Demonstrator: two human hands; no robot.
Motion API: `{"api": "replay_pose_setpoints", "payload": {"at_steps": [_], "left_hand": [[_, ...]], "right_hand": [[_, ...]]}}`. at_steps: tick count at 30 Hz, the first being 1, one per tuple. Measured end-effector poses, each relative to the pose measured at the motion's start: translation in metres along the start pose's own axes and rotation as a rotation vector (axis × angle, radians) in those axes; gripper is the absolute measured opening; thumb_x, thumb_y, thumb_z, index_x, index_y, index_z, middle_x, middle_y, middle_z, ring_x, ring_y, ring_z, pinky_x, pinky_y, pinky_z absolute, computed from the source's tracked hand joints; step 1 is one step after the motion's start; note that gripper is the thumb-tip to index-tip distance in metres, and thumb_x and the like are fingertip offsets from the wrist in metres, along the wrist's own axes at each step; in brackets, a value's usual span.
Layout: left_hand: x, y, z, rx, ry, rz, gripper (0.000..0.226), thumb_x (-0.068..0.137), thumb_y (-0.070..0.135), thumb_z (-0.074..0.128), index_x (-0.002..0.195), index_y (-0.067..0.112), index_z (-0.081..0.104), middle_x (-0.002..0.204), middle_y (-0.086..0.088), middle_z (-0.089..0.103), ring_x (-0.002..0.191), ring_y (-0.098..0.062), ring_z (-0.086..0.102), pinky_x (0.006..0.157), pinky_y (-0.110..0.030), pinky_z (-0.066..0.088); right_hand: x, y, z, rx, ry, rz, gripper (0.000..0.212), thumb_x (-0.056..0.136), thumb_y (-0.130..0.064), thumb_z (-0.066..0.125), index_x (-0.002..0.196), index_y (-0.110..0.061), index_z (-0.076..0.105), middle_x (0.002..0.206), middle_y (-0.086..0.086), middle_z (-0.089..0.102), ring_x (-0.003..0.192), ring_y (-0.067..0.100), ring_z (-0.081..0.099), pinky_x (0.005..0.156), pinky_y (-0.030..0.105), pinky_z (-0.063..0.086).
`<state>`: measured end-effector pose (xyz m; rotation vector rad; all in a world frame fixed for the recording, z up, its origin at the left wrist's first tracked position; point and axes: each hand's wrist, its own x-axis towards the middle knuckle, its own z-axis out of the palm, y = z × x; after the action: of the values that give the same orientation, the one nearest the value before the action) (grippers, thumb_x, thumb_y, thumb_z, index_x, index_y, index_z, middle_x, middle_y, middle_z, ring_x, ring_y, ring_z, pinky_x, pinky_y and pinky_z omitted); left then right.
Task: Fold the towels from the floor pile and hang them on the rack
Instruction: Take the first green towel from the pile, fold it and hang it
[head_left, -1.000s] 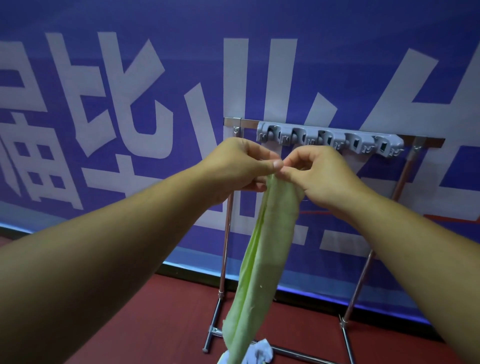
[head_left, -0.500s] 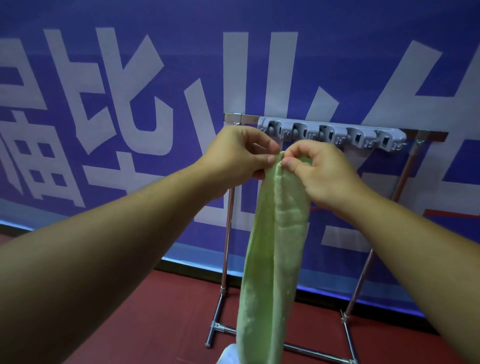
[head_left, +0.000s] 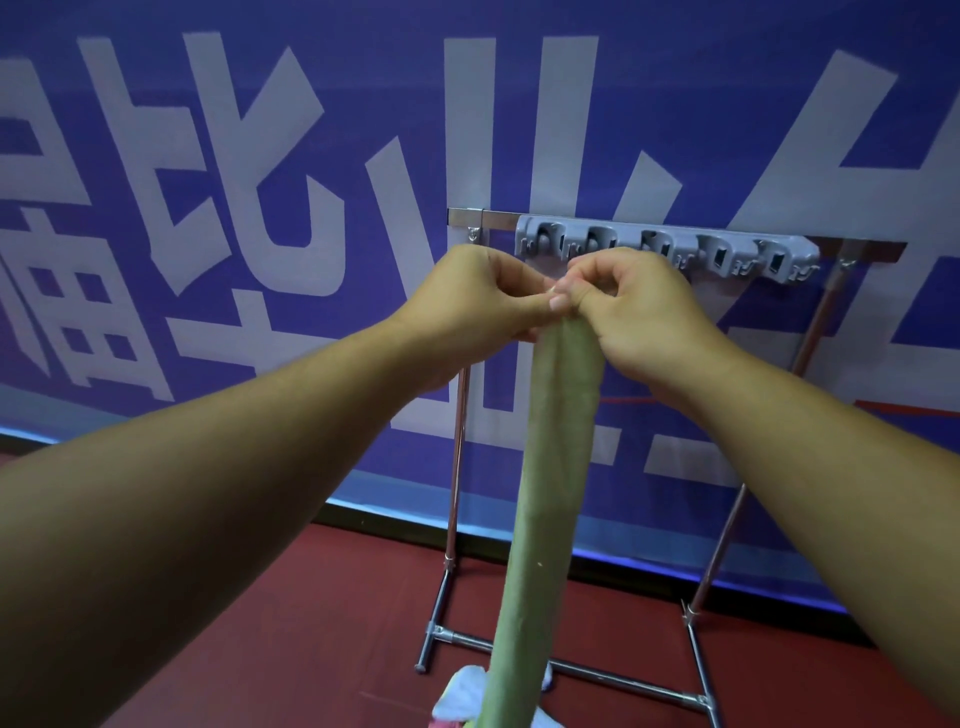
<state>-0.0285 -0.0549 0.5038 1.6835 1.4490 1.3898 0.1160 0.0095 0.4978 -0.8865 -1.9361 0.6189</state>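
Note:
A long green towel (head_left: 550, 467) hangs straight down, folded into a narrow strip. Its top edge is pinched between my left hand (head_left: 478, 301) and my right hand (head_left: 639, 306), which meet fingertip to fingertip in front of the rack. The metal rack (head_left: 457, 467) stands against the blue wall, with a grey clip bar (head_left: 670, 249) of several hooks along its top rail, just behind and above my hands. The towel's lower end runs out of view at the bottom. Part of the floor pile (head_left: 462, 696), white and pink cloth, shows beside it.
A blue banner (head_left: 260, 208) with large white characters covers the wall behind the rack. The floor (head_left: 311, 623) is dark red. The rack's base bar (head_left: 597, 673) and slanted right leg (head_left: 722, 545) stand close behind the towel.
My hands rose slightly and closed together on the towel's top edge. The towel has narrowed and hangs straighter than a second ago.

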Motion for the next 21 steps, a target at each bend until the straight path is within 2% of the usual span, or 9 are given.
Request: {"api": "replay_pose_setpoints", "payload": {"at_steps": [2, 4, 6, 7, 9, 11, 14, 17, 21], "left_hand": [[0.000, 0.002, -0.003, 0.054, 0.044, -0.004, 0.010, 0.089, 0.012, 0.071, 0.095, 0.004, 0.074, 0.087, -0.011, 0.077, 0.084, -0.020, 0.076, 0.078, -0.031, 0.062], [0.000, 0.007, -0.005, 0.099, 0.057, -0.008, 0.005, 0.090, 0.006, 0.070, 0.091, 0.008, 0.074, 0.084, -0.010, 0.076, 0.080, -0.019, 0.075, 0.071, -0.025, 0.061], [0.000, 0.012, -0.007, 0.183, 0.056, 0.007, 0.010, 0.089, 0.004, 0.070, 0.088, 0.013, 0.073, 0.078, -0.004, 0.074, 0.070, -0.011, 0.073, 0.057, -0.016, 0.056], [0.001, 0.015, -0.008, 0.219, 0.059, 0.022, 0.011, 0.088, 0.004, 0.071, 0.088, 0.015, 0.074, 0.077, -0.002, 0.073, 0.067, -0.008, 0.072, 0.055, -0.015, 0.055], [0.003, 0.018, -0.009, 0.290, 0.079, 0.067, 0.013, 0.089, 0.005, 0.071, 0.090, 0.017, 0.075, 0.079, 0.000, 0.074, 0.069, -0.007, 0.072, 0.064, -0.021, 0.060], [0.006, 0.020, -0.010, 0.321, 0.116, 0.116, 0.015, 0.089, 0.004, 0.069, 0.092, 0.017, 0.076, 0.080, -0.001, 0.074, 0.068, -0.007, 0.071, 0.071, -0.028, 0.062], [0.009, 0.021, -0.010, 0.265, 0.172, 0.149, 0.018, 0.091, 0.002, 0.064, 0.093, 0.016, 0.075, 0.086, -0.009, 0.075, 0.078, -0.021, 0.073, 0.073, -0.039, 0.062], [0.011, 0.015, -0.009, 0.251, 0.210, 0.183, 0.029, 0.092, -0.002, 0.057, 0.090, 0.020, 0.075, 0.086, -0.009, 0.074, 0.073, -0.019, 0.069, 0.072, -0.042, 0.061], [0.011, 0.001, -0.009, 0.210, 0.275, 0.179, 0.040, 0.093, -0.004, 0.053, 0.080, 0.029, 0.070, 0.072, 0.007, 0.066, 0.060, -0.003, 0.061, 0.062, -0.031, 0.058]], "right_hand": [[0.000, -0.002, -0.001, 0.056, -0.045, 0.014, 0.015, 0.095, -0.028, 0.062, 0.085, -0.019, 0.070, 0.089, 0.000, 0.072, 0.082, 0.018, 0.067, 0.076, 0.041, 0.057], [-0.001, -0.002, -0.004, 0.111, -0.077, 0.013, 0.016, 0.098, -0.029, 0.056, 0.092, -0.020, 0.068, 0.088, -0.003, 0.069, 0.075, 0.010, 0.061, 0.069, 0.033, 0.052], [-0.002, 0.001, -0.009, 0.123, -0.149, 0.008, 0.019, 0.094, -0.034, 0.062, 0.111, -0.026, 0.063, 0.102, -0.009, 0.066, 0.087, 0.002, 0.061, 0.075, 0.024, 0.048], [-0.003, 0.003, -0.011, 0.077, -0.200, 0.005, 0.036, 0.087, -0.037, 0.070, 0.121, -0.031, 0.058, 0.111, -0.010, 0.065, 0.096, 0.002, 0.062, 0.080, 0.023, 0.049], [-0.006, 0.009, -0.010, -0.011, -0.238, 0.005, 0.066, 0.074, -0.039, 0.082, 0.132, -0.036, 0.052, 0.119, -0.009, 0.064, 0.102, 0.007, 0.065, 0.084, 0.028, 0.055], [-0.010, 0.017, -0.004, 0.118, -0.168, 0.032, 0.063, 0.071, -0.029, 0.086, 0.128, -0.030, 0.057, 0.112, -0.007, 0.068, 0.097, 0.010, 0.069, 0.080, 0.032, 0.058], [-0.022, 0.025, 0.007, 0.464, -0.120, 0.185, 0.031, 0.081, -0.013, 0.079, 0.108, -0.019, 0.067, 0.095, 0.000, 0.077, 0.091, 0.017, 0.074, 0.079, 0.041, 0.060], [-0.028, 0.027, 0.017, 0.567, -0.110, 0.242, 0.007, 0.090, -0.014, 0.069, 0.094, -0.017, 0.073, 0.095, 0.005, 0.078, 0.090, 0.024, 0.075, 0.083, 0.046, 0.059], [-0.020, 0.020, 0.016, 0.530, 0.051, 0.173, 0.015, 0.095, -0.023, 0.063, 0.086, -0.019, 0.075, 0.088, 0.006, 0.077, 0.085, 0.024, 0.074, 0.079, 0.043, 0.059]]}}
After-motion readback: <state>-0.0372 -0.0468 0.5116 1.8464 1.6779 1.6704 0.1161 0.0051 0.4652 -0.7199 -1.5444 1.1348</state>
